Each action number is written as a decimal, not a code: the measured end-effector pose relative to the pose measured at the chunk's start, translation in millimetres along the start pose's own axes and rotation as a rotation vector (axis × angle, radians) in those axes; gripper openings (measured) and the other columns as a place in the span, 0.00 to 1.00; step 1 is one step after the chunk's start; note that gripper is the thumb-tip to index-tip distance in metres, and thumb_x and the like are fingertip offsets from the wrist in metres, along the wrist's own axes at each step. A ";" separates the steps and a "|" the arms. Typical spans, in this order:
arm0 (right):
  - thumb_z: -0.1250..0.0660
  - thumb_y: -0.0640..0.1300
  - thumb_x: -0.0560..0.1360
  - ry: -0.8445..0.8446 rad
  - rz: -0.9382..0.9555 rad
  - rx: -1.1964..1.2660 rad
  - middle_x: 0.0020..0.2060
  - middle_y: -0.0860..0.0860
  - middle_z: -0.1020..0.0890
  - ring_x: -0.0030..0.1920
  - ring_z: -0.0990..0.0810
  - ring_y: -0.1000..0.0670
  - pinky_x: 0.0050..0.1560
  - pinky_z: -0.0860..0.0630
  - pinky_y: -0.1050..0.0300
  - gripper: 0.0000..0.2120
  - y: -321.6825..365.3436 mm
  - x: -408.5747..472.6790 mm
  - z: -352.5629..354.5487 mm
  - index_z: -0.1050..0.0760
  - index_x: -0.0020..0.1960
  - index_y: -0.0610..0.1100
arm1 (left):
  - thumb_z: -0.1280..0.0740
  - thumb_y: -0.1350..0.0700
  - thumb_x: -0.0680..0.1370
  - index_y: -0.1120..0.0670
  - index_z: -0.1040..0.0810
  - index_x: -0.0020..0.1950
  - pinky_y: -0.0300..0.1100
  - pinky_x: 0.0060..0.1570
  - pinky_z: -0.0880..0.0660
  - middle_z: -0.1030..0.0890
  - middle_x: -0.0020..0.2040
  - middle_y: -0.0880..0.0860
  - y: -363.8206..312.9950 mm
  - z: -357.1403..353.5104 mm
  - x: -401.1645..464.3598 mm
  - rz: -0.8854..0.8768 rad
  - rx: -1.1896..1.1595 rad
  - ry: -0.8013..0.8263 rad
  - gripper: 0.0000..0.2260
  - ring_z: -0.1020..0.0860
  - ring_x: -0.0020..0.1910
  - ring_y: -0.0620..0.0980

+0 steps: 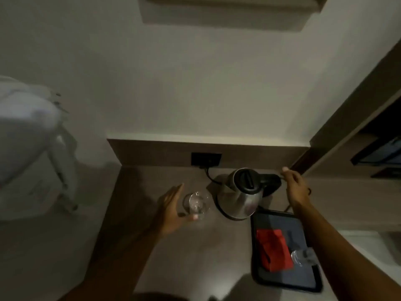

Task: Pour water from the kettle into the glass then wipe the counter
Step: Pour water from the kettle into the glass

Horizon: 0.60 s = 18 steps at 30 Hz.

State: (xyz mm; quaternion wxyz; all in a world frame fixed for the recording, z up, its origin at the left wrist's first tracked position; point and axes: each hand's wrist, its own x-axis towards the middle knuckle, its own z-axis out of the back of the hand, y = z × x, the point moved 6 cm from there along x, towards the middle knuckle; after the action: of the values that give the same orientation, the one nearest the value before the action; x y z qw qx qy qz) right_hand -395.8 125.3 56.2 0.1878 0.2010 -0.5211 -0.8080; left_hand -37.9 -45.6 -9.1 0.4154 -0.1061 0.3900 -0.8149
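A steel kettle [240, 196] with a black lid stands on the brown counter [152, 246], its spout facing left toward a clear glass [196, 203]. My left hand [173, 209] curves around the glass's left side, fingers spread, with the thumb at the glass's near edge. My right hand [293, 185] is at the end of the kettle's black handle; the thumb is raised and the fingertips touch the handle without wrapping it. A red cloth [273, 248] lies folded on a dark tray [282, 285] at the right.
A second clear glass [301, 257] lies on the tray beside the cloth. A black wall socket [206, 159] with the kettle's cord sits in the back panel. Dark shelving rises at the right; a white bed edge is at the left.
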 end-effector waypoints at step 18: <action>0.44 0.56 0.74 -0.004 0.107 -0.113 0.26 0.50 0.29 0.25 0.29 0.59 0.29 0.33 0.62 0.19 7.3 23.3 -57.8 0.31 0.29 0.47 | 0.18 0.43 0.61 0.46 0.29 0.70 0.46 0.61 0.22 0.21 0.64 0.48 16.9 -42.8 42.6 0.033 -0.043 0.133 0.40 0.22 0.62 0.49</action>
State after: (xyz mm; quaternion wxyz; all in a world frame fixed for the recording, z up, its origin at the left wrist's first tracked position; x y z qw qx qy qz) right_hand -384.9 66.2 38.2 0.2409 0.1605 -0.4851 -0.8251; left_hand -76.1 -60.4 -56.5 0.3999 -0.0542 0.4358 -0.8045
